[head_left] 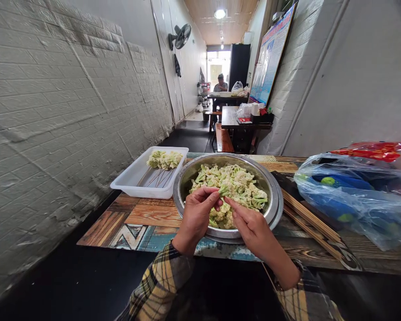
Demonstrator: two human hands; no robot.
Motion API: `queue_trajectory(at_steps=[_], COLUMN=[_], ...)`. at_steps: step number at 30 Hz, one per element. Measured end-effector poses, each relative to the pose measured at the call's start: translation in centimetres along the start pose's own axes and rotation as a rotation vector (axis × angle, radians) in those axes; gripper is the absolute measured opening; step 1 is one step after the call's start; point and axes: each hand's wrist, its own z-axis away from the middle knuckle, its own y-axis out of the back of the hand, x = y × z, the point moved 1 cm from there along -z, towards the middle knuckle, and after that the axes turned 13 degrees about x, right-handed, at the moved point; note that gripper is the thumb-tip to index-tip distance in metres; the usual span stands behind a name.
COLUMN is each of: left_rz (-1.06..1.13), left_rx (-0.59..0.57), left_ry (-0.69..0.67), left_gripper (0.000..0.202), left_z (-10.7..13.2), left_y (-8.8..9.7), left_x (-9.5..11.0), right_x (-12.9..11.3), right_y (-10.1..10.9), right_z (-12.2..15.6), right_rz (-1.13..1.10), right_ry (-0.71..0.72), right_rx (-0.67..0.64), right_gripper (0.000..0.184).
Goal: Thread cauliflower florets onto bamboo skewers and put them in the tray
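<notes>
Over a steel bowl (276, 196) of cauliflower pieces (234, 176), my two hands meet close together. My left hand (197, 214) is closed, pinching a small green-stemmed cauliflower floret (223, 191) between thumb and fingertips. My right hand (252, 227) is closed with its fingertips just beside that floret. A thin bamboo skewer (269, 277) shows below the right wrist and runs up under the hand; its tip is hidden. To the left, a white plastic tray (127, 185) holds skewered cauliflower (164, 159) with the sticks pointing toward me.
A bundle of bamboo skewers (310, 218) lies right of the bowl. Beyond it sits a clear plastic bag (364, 196) with blue and green contents. The patterned tabletop (153, 216) borders a brick-textured wall (53, 111). Farther back, a person (220, 84) sits at another table.
</notes>
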Motion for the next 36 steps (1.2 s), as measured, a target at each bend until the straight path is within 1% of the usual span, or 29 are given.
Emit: queue_trajectory(at_steps=[6, 12, 16, 21, 24, 28, 31, 36], left_rz=[-0.037, -0.011, 0.008, 0.009, -0.015, -0.082, -0.137, -0.185], left_rx=[-0.030, -0.042, -0.038, -0.049, -0.062, -0.072, -0.081, -0.156], left_ry=[0.003, -0.017, -0.019, 0.004, -0.005, -0.069, -0.148, -0.304], left_gripper=[0.020, 0.021, 0.022, 0.023, 0.023, 0.022, 0.019, 0.012], left_z=[0.0, 0.4, 0.5, 0.5, 0.4, 0.7, 1.1, 1.9], left_y=[0.2, 0.3, 0.4, 0.7, 0.8, 0.9, 1.0, 1.5], left_x=[-0.1, 0.0, -0.1, -0.2, -0.3, -0.2, 0.1, 0.3], right_x=[0.0, -0.1, 0.1, 0.0, 0.0, 0.1, 0.3, 0.5], right_y=[-0.1, -0.1, -0.2, -0.5, -0.6, -0.5, -0.4, 0.0], right_z=[0.1, 0.4, 0.6, 0.7, 0.7, 0.7, 1.0, 1.8], right_rz=[-0.037, -0.026, 0.000, -0.023, -0.029, -0.047, -0.065, -0.087], right_ry=[-0.004, -0.028, -0.064, -0.078, -0.092, -0.091, -0.092, -0.121], right_rx=[0.018, 0.030, 0.075, 0.088, 0.109, 0.143, 0.163, 0.132], right_gripper=[0.041, 0.039, 0.037, 0.034, 0.033, 0.031, 0.030, 0.031])
